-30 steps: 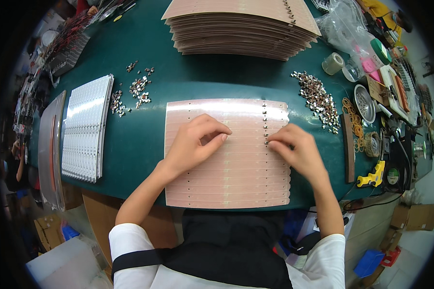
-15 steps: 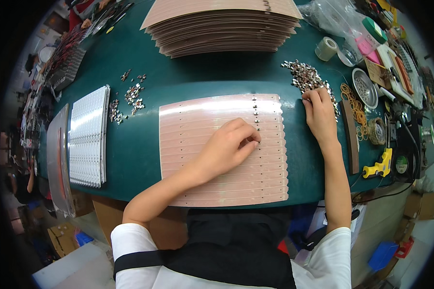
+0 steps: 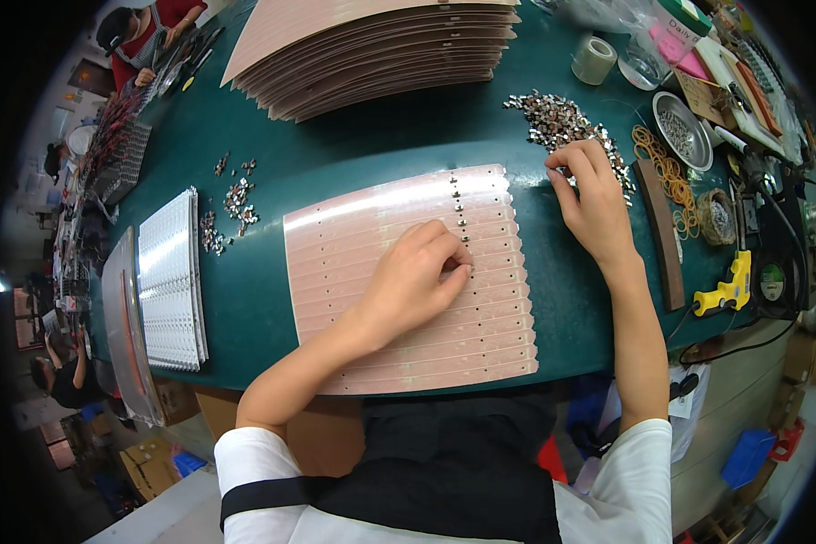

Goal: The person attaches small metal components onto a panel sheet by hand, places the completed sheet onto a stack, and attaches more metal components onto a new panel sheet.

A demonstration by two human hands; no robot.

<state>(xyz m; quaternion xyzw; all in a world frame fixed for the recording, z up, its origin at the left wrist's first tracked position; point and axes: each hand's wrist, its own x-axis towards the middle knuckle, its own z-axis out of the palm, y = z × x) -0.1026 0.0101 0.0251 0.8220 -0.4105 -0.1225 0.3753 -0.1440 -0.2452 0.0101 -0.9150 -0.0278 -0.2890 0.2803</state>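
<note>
Head view: pink ribbed sheet (image 3: 353, 245) flat on green counter (image 3: 245, 313), row of small metal pieces (image 3: 459, 209) along its upper right part. Left hand (image 3: 417, 276) over sheet's middle, fingertips at lower end of the row; grip has thumb and forefinger tips close together, can't tell if a piece is pinched. Right hand (image 3: 593, 204) off sheet's upper right corner, at near part of loose metal pile (image 3: 553, 122); thumb and forefinger curled toward each other, can't tell if anything's between. 2 stacks: tall pink stack (image 3: 381, 68) behind sheet, white perforated stack (image 3: 170, 281) left of it. Dark bar (image 3: 659, 234), rubber bands (image 3: 666, 177), yellow glue gun (image 3: 727, 288) right of sheet.
</note>
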